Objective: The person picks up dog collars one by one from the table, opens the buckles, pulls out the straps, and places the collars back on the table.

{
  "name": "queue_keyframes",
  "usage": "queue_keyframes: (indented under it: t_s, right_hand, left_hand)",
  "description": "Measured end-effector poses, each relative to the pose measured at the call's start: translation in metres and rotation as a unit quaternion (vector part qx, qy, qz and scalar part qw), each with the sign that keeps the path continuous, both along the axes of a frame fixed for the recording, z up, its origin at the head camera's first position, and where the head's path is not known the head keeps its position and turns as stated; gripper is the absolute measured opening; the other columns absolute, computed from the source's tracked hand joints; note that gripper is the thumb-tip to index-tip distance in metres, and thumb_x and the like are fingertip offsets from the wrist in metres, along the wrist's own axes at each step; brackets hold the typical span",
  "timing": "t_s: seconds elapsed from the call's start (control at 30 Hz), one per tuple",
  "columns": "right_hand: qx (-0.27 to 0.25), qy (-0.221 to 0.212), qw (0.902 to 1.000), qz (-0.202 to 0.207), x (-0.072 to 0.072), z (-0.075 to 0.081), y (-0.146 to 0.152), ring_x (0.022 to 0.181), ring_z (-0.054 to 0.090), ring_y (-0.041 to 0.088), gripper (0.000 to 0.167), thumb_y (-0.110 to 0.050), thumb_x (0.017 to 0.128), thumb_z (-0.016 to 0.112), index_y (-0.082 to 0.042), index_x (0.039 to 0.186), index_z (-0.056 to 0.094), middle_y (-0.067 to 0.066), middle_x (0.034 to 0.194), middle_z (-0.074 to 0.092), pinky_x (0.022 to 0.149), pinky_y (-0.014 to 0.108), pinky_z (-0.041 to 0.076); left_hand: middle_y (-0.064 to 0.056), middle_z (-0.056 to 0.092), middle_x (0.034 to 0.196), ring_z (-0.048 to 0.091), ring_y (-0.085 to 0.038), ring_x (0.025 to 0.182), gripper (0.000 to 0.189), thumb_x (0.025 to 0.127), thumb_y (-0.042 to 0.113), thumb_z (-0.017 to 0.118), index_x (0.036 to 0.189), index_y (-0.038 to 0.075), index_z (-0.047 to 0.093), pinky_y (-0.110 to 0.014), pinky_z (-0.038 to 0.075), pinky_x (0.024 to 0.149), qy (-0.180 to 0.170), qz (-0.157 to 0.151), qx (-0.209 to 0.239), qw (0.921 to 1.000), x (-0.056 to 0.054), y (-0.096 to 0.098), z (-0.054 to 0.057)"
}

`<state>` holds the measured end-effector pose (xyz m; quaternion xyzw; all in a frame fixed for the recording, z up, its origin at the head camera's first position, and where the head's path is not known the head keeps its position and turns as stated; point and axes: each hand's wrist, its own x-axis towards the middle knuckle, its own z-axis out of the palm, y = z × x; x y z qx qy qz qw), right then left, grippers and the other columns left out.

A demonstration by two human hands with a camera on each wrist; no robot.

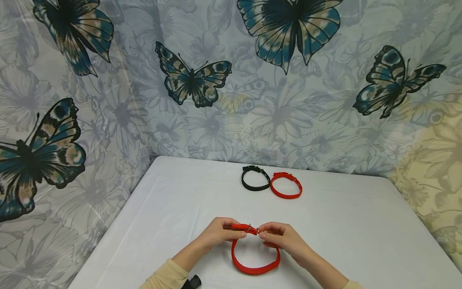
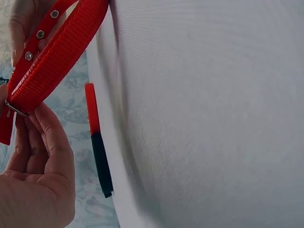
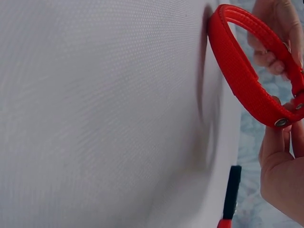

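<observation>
A red webbing collar (image 1: 255,270) is held in both hands near the front of the table, its loop hanging toward the person. My left hand (image 1: 218,233) pinches the strap end beside the metal buckle (image 1: 249,228). On the other side of the buckle, my right hand (image 1: 284,237) grips the strap between thumb and fingers. The left wrist view shows the strap running through the buckle (image 2: 16,109), with metal eyelets (image 2: 41,34) along it. In the right wrist view the collar (image 3: 242,90) stands as a loop, with an eyelet (image 3: 281,122) close to the right fingertips.
At the back of the white table (image 1: 187,192) lie a black collar (image 1: 255,188) and another red collar (image 1: 286,196), side by side as buckled loops. A black object (image 1: 195,281) shows by the left sleeve. Butterfly-patterned fabric (image 1: 202,132) hangs behind the table.
</observation>
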<state>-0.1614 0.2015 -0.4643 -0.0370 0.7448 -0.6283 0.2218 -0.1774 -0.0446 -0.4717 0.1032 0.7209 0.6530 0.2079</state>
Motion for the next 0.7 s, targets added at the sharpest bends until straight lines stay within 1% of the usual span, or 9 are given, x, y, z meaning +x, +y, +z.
queue_keyframes:
  t_s: [0.1,0.2,0.37,0.5,0.7]
  right_hand:
    - [0.000,0.002,1.0000,0.003,-0.0004,-0.0005,0.0015,0.095,0.064,0.026,0.037,-0.028,0.092,0.069,-0.001,0.117,0.065,0.013,0.110,0.066,0.084,0.036,0.056]
    - [0.001,0.004,1.0000,0.006,-0.0006,-0.0004,0.0034,0.096,0.065,0.027,0.038,-0.027,0.093,0.068,-0.001,0.119,0.065,0.014,0.112,0.066,0.084,0.036,0.056]
    - [-0.002,0.008,0.9999,0.010,0.0003,0.0013,0.0057,0.097,0.064,0.027,0.038,-0.027,0.094,0.066,-0.001,0.122,0.065,0.016,0.115,0.065,0.084,0.034,0.055]
    - [-0.007,0.001,1.0000,0.002,0.0014,0.0022,0.0050,0.097,0.064,0.026,0.037,-0.028,0.093,0.067,-0.002,0.121,0.066,0.015,0.116,0.065,0.084,0.034,0.055]
    - [-0.007,-0.009,0.9997,-0.020,0.0013,0.0021,-0.0012,0.094,0.065,0.026,0.037,-0.028,0.091,0.069,-0.002,0.117,0.066,0.012,0.110,0.065,0.083,0.036,0.056]
  left_hand:
    - [-0.001,0.070,0.080,0.063,-0.013,0.073,0.021,0.081,0.016,0.078,0.098,0.005,0.075,-0.028,0.053,0.067,-0.004,0.002,0.002,1.0000,0.0002,0.0003,0.0000]
    - [-0.001,0.070,0.080,0.062,-0.013,0.073,0.021,0.082,0.018,0.078,0.099,0.005,0.075,-0.030,0.054,0.069,-0.009,0.007,0.003,0.9999,0.0002,0.0000,-0.0003]
    - [-0.002,0.072,0.088,0.064,-0.014,0.076,0.023,0.082,0.018,0.078,0.101,0.006,0.074,-0.035,0.055,0.073,-0.020,0.024,0.006,0.9995,0.0002,-0.0023,-0.0008]
    - [-0.003,0.073,0.091,0.065,-0.014,0.078,0.024,0.082,0.019,0.078,0.101,0.006,0.074,-0.034,0.055,0.074,-0.024,0.024,0.006,0.9994,-0.0004,-0.0032,-0.0011]
    - [-0.003,0.072,0.088,0.064,-0.015,0.077,0.023,0.083,0.020,0.078,0.100,0.005,0.073,-0.035,0.055,0.074,-0.022,0.020,0.006,0.9996,0.0006,-0.0033,0.0004]
